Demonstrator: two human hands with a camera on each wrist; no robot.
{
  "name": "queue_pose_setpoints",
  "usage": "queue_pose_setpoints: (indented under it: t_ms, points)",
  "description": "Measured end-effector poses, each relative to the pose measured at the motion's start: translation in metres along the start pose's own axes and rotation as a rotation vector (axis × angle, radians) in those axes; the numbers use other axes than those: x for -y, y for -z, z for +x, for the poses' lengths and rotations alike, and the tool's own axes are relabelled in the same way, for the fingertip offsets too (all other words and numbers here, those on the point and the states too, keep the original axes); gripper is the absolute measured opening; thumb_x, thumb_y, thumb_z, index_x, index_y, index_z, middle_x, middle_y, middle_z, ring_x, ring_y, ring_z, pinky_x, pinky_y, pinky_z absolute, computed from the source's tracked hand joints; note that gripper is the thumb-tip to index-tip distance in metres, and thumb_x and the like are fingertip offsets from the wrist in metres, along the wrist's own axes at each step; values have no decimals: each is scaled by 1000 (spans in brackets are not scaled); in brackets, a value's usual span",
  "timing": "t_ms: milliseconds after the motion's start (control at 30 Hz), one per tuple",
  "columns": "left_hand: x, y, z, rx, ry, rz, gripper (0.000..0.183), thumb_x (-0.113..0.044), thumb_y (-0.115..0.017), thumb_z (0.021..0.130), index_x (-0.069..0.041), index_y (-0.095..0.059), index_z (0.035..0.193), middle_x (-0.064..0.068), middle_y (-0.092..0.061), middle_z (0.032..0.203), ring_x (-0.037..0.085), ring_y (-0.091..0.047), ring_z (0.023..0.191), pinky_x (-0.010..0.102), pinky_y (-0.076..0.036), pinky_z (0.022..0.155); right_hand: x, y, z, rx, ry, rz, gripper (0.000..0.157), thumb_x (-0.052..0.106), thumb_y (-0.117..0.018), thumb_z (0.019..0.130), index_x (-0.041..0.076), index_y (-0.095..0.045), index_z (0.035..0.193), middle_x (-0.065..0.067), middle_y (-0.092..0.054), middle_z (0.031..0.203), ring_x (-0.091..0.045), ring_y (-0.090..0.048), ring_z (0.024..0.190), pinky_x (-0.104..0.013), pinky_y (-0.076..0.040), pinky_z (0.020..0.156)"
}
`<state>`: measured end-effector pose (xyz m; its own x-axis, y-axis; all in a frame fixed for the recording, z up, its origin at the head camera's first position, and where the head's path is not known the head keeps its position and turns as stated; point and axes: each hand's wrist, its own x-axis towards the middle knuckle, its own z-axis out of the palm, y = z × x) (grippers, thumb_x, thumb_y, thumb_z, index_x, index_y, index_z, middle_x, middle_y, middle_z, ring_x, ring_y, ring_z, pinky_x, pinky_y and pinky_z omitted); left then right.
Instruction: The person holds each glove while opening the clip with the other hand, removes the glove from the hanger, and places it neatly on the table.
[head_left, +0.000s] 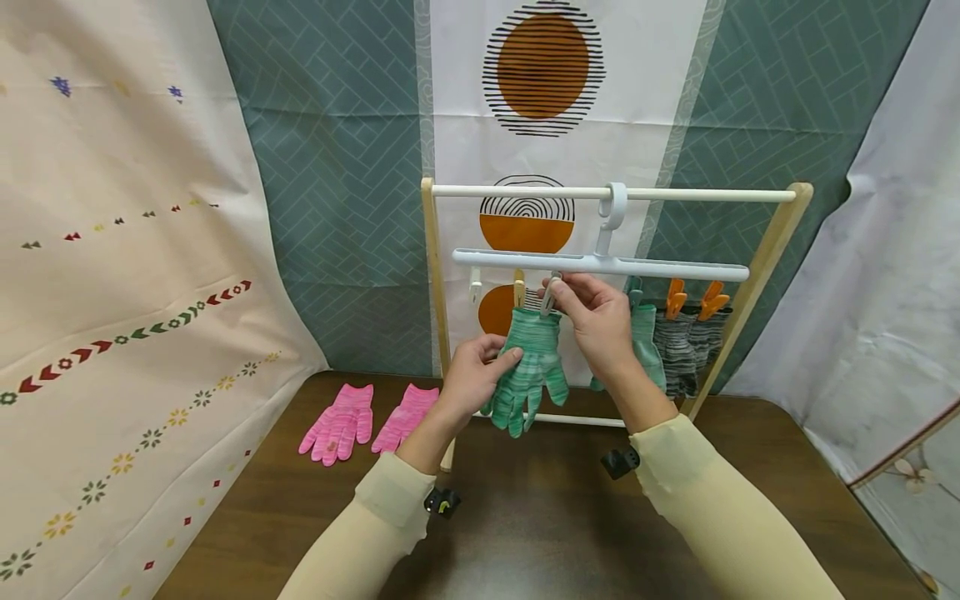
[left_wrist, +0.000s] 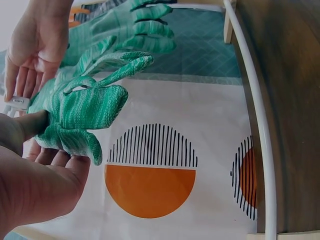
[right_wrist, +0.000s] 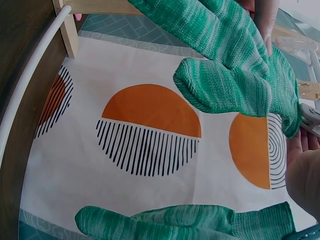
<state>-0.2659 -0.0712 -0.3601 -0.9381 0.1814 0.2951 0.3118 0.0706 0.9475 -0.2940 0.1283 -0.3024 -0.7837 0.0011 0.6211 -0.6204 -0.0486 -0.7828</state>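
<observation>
A green knit glove (head_left: 536, 362) hangs fingers down below a pale blue hanger (head_left: 517, 261). My left hand (head_left: 474, 372) pinches it at its side, thumb in front. At the cuff, my right hand (head_left: 600, 323) pinches a grey-white clothespin (head_left: 549, 300), also in the right wrist view as a pale clip (right_wrist: 311, 119) right at the cuff edge. A yellow clothespin (head_left: 519, 288) is at the cuff's other corner. Another green glove (head_left: 647, 337) hangs from a teal clothespin (head_left: 634, 290), partly hidden behind my right forearm.
The hanger hooks over the top rod (head_left: 697, 196) of a wooden rack (head_left: 761, 275). A white clothespin (head_left: 476, 286) dangles at its left end. On the right, orange clothespins (head_left: 676, 297) hold dark grey knit items (head_left: 673, 350). Two pink gloves (head_left: 343, 423) lie on the brown table (head_left: 525, 533).
</observation>
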Motion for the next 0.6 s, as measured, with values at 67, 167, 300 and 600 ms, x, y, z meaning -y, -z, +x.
queue_pose_setpoints:
  t_ms: [67, 167, 300, 600]
  points:
    - [1, 0, 0, -3, -1, 4, 27, -19, -70, 106, 3, -71, 119, 14, -78, 102, 18, -72, 83, 33, -61, 77, 0, -1, 0, -5, 0, 4, 38, 19, -71, 105, -10, -69, 129, -18, -77, 117, -19, -74, 106, -34, -58, 95]
    - [4, 1, -2, -13, -3, 7, 25, -18, -70, 105, 4, -72, 117, 14, -78, 98, 17, -72, 80, 31, -60, 74, 0, -1, 0, -14, -2, 8, 40, 19, -72, 104, -12, -68, 129, -17, -78, 115, -18, -74, 104, -32, -58, 94]
    - [7, 2, -3, -20, -3, 4, 23, -16, -70, 105, 4, -73, 114, 13, -78, 95, 16, -71, 77, 29, -59, 71, 0, -1, -1, -23, -12, 5, 38, 19, -72, 104, -10, -69, 128, -14, -78, 115, -19, -74, 105, -31, -58, 94]
    - [8, 6, -8, -28, -1, 14, 22, -16, -70, 105, 3, -74, 116, 14, -79, 99, 14, -71, 76, 29, -58, 69, 1, -2, -1, -21, -11, -7, 38, 22, -70, 105, -9, -70, 128, -20, -76, 117, -36, -71, 112, -33, -58, 96]
